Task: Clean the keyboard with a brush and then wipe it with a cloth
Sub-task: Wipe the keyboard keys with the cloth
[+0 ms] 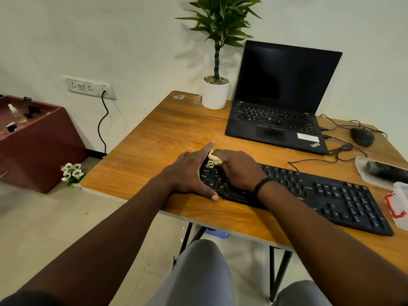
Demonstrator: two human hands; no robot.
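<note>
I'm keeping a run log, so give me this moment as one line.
step: cloth wipe | right hand: presses cloth on keyboard left end | left hand: braces keyboard's left edge | brush: not identifiable

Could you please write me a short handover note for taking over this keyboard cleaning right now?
Left hand: braces the keyboard's left end, fingers straight.
Right hand: presses the cloth onto the keys at the top left corner.
Keyboard: lies along the desk's front edge, below the laptop.
Done: wiping is under way at the left end; no brush is clearly in view.
Left: wipe the middle and right keys.
</note>
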